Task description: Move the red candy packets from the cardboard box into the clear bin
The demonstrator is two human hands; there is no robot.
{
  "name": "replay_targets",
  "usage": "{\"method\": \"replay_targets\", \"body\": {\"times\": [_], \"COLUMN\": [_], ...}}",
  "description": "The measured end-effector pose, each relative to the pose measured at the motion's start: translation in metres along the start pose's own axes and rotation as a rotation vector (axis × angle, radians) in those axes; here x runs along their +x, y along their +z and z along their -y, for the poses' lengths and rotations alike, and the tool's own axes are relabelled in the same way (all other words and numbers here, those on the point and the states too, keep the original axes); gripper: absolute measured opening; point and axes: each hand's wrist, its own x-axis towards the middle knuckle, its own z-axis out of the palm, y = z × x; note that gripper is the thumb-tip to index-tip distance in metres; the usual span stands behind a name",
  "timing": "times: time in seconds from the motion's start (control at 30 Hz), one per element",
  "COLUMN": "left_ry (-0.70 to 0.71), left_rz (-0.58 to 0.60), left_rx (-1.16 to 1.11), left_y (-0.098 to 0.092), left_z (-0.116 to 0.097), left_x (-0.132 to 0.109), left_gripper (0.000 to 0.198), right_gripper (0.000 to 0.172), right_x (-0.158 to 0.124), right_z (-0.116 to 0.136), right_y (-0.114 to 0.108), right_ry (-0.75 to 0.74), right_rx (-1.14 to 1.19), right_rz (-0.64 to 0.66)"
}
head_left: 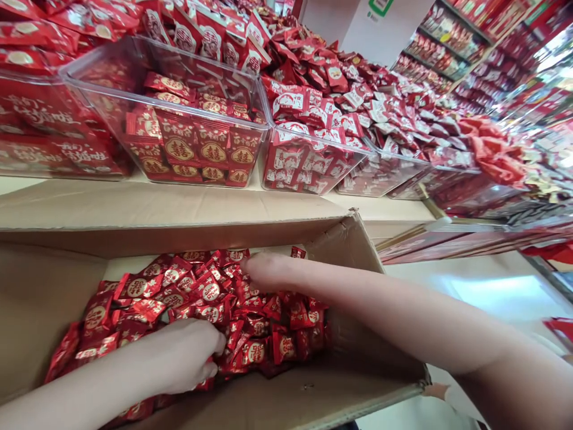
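Note:
Inside an open cardboard box (358, 382) lies a loose layer of small red wrapped candies (210, 291) with round gold emblems. My left hand (192, 353) is down among them at the near side, its fingers curled in and its thumb low. What it grips, if anything, is hidden. Further back and to the right, my right hand (267, 272) reaches across the box into the candies. Its fingers are bent down out of sight behind the back of the hand.
Behind the box, a shelf carries clear plastic bins: one with red and gold packets (181, 146), another with red and white packets (286, 162). More packets heap up behind. The box's back flap (179, 203) leans toward the bins. Stocked shelves (441, 45) rise at right.

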Motion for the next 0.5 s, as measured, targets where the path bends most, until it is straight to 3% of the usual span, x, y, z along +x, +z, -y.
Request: {"method": "replay_targets", "body": {"times": [0.17,0.3,0.4,0.5], "left_ry": [0.131,0.181,0.101,0.050], "left_rz": [-0.051,-0.054,0.067,0.145], "left_rx": [0.043,0.091,0.099,0.060], "left_y": [0.004,0.005,0.004,0.002], "left_z": [-0.008,-0.014,-0.015,-0.015], "left_x": [0.006,0.007,0.003,-0.002], "left_gripper": [0.023,0.040,0.037,0.024], "right_gripper": [0.020,0.052,0.041,0.024], "right_x": [-0.019,-0.035,-0.039,-0.034], "right_z": [0.009,0.019,0.018,0.006], "right_y": [0.016,0.055,0.071,0.063], "right_ry": [-0.157,-0.207,-0.166,-0.067], "right_rx": [-0.081,0.035,0.047,0.013], "right_rz": [0.285,0.406,0.401,0.248]}}
